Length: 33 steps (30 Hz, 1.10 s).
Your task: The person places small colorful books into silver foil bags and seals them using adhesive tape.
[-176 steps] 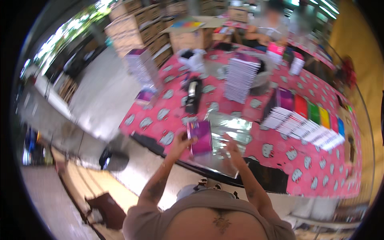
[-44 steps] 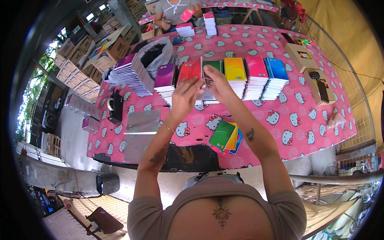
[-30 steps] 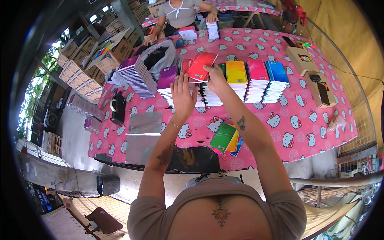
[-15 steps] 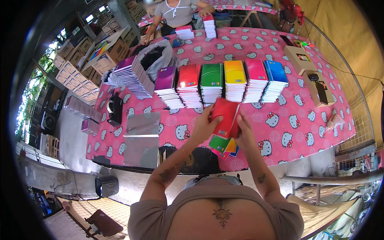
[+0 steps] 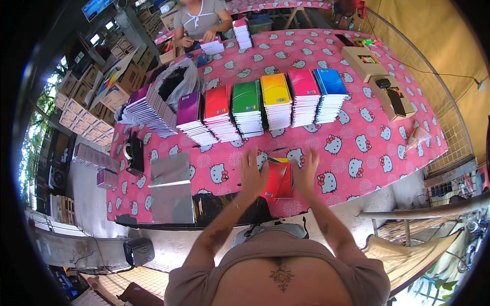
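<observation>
A small pile of notebooks lies on the table near me, with a red notebook (image 5: 275,182) on top and a yellow edge showing at its far side. My left hand (image 5: 252,173) is at the pile's left side, fingers stretched out, the palm edge beside the red cover. On the other side, my right hand (image 5: 306,172) is also open, its fingers extended and slightly blurred. Beyond them runs a row of spiral notebook stacks: purple (image 5: 189,106), red (image 5: 218,102), green (image 5: 246,97), yellow (image 5: 275,89), pink (image 5: 303,82) and blue (image 5: 330,81).
Clear plastic sheets (image 5: 171,191) and a black tape dispenser (image 5: 135,154) lie to the left. Another leaning purple stack (image 5: 152,112) stands by a plastic bag (image 5: 190,76). Cardboard boxes (image 5: 390,99) sit at right. Across the pink table (image 5: 352,148), a person (image 5: 201,23) handles notebooks.
The red notebook has gone from my hands down onto the small pile. My fingers have spread away from it to both sides. The view has shifted, and the person opposite has brought both hands together.
</observation>
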Each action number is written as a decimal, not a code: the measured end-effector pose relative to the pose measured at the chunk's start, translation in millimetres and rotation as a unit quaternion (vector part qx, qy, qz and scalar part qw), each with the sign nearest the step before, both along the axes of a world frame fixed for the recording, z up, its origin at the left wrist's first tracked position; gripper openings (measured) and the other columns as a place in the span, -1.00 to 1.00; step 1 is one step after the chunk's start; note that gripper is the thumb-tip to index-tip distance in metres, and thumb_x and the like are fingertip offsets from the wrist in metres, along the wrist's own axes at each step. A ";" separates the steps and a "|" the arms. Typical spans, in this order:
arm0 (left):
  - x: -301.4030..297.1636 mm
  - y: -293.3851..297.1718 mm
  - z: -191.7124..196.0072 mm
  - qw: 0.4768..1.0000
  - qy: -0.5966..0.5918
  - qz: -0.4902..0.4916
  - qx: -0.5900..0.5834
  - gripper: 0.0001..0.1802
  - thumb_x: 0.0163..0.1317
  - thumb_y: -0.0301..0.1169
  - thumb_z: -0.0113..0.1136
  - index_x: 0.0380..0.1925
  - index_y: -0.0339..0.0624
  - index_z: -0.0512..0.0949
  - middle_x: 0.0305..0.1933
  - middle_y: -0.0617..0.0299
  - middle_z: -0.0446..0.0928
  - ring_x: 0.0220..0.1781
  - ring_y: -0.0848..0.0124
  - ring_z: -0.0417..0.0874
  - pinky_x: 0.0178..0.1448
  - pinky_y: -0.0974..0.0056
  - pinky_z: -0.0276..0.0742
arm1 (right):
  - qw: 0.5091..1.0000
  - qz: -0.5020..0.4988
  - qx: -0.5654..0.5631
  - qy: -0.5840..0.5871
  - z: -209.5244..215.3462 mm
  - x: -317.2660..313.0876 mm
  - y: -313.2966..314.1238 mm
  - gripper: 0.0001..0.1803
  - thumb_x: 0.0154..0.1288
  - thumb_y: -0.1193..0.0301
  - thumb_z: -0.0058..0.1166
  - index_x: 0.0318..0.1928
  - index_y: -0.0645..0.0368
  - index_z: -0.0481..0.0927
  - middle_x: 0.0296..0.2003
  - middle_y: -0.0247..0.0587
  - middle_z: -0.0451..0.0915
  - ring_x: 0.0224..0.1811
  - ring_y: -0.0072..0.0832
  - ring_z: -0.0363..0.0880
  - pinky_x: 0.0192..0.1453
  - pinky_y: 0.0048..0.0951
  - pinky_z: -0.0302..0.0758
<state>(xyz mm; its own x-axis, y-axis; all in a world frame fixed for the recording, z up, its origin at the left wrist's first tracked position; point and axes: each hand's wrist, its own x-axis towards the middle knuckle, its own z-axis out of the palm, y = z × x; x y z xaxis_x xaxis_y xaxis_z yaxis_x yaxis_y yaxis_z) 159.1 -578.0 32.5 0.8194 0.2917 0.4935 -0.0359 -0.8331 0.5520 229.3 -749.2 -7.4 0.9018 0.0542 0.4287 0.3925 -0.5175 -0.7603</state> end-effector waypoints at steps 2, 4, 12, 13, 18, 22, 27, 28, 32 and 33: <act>42.7 19.9 40.5 0.993 -0.089 0.004 0.074 -0.23 0.17 -0.37 0.26 0.39 -0.28 0.24 0.39 -0.16 0.26 0.41 -0.08 0.29 0.41 -0.20 0.20 | 0.991 0.056 -0.046 -0.109 65.3 43.5 21.4 -0.29 0.14 0.43 0.28 0.33 0.15 0.37 0.30 0.12 0.30 0.36 0.04 0.26 0.37 0.03 0.25; 85.3 34.0 82.8 0.975 -0.118 0.021 0.187 -0.30 0.20 -0.37 0.26 0.36 -0.23 0.32 0.43 -0.11 0.27 0.46 -0.04 0.29 0.48 -0.24 0.10 | 0.970 0.104 -0.084 -0.203 108.9 81.8 46.1 -0.32 0.07 0.42 0.33 0.26 0.13 0.44 0.28 0.01 0.37 0.33 -0.05 0.33 0.34 0.02 0.26; 70.2 96.5 116.2 0.982 -0.134 -0.006 0.133 -0.69 0.30 -0.52 0.13 0.04 -0.17 0.60 0.12 0.15 0.65 0.11 0.15 0.67 0.52 -0.19 0.10 | 0.946 0.138 -0.061 -0.287 138.5 119.3 41.5 -0.66 0.07 0.60 0.22 -0.09 0.07 0.65 -0.11 -0.18 0.62 -0.01 -0.22 0.60 0.09 -0.13 0.41; 48.2 85.5 133.5 0.985 -0.161 0.004 0.070 -0.68 0.30 -0.54 0.12 0.05 -0.19 0.60 0.08 0.11 0.66 0.08 0.11 0.68 0.50 -0.17 0.16 | 0.963 0.172 0.012 -0.208 131.1 105.3 22.0 -0.64 0.08 0.67 0.16 -0.08 0.10 0.64 -0.10 -0.17 0.63 0.01 -0.20 0.61 0.14 -0.15 0.43; -41.5 33.2 43.2 0.974 -0.102 -0.156 0.130 -0.59 0.38 -0.40 0.07 0.22 -0.20 0.47 0.25 -0.06 0.50 0.22 0.03 0.57 0.40 -0.14 0.33 | 0.915 0.378 0.077 0.121 -15.2 50.8 -41.8 -0.52 0.16 0.79 0.01 0.09 0.17 0.54 0.08 -0.14 0.57 0.28 -0.26 0.49 0.39 -0.32 0.36; -66.3 10.8 -12.7 0.940 0.109 -0.291 0.138 -0.46 0.34 -0.28 0.13 0.30 -0.17 0.38 0.40 -0.06 0.33 0.43 -0.02 0.33 0.48 -0.17 0.17 | 0.939 0.273 0.112 0.176 -60.9 37.1 -40.9 -0.46 0.20 0.76 0.00 0.21 0.16 0.46 0.15 -0.08 0.50 0.28 -0.20 0.46 0.36 -0.31 0.38; 8.6 114.7 45.2 0.981 0.026 0.016 0.194 -0.36 0.31 -0.11 0.22 0.29 -0.22 0.41 0.38 -0.19 0.32 0.31 -0.12 0.43 0.39 -0.10 0.34 | 0.959 0.215 0.087 0.164 -35.0 30.5 -31.9 -0.50 0.26 0.69 0.01 0.23 0.20 0.44 0.13 -0.05 0.48 0.20 -0.20 0.48 0.30 -0.28 0.40; 33.7 149.3 68.1 0.948 -0.093 0.121 0.279 -0.43 0.31 -0.10 0.23 0.17 -0.29 0.49 0.24 -0.31 0.39 0.21 -0.17 0.47 0.27 -0.08 0.46 | 0.964 0.208 0.066 0.152 -31.5 30.5 -34.8 -0.51 0.27 0.67 0.03 0.23 0.19 0.44 0.13 -0.09 0.47 0.21 -0.28 0.48 0.27 -0.33 0.42; 50.7 294.9 110.0 0.937 0.189 0.295 0.010 -0.17 0.11 0.19 0.33 0.00 -0.46 0.57 0.04 -0.46 0.55 0.14 -0.23 0.60 0.15 -0.11 0.51 | 0.969 0.166 0.079 0.167 -32.1 15.4 -30.1 -0.49 0.27 0.58 0.13 0.24 0.23 0.43 0.14 -0.09 0.47 0.21 -0.31 0.48 0.26 -0.33 0.43; 56.6 301.3 113.4 0.934 0.218 0.283 0.009 -0.17 0.09 0.20 0.34 -0.02 -0.45 0.59 0.01 -0.44 0.57 0.12 -0.20 0.63 0.12 -0.10 0.52 | 0.967 0.136 0.099 0.190 -37.8 8.5 -34.8 -0.47 0.26 0.56 0.16 0.25 0.25 0.42 0.14 -0.05 0.48 0.20 -0.24 0.49 0.28 -0.28 0.43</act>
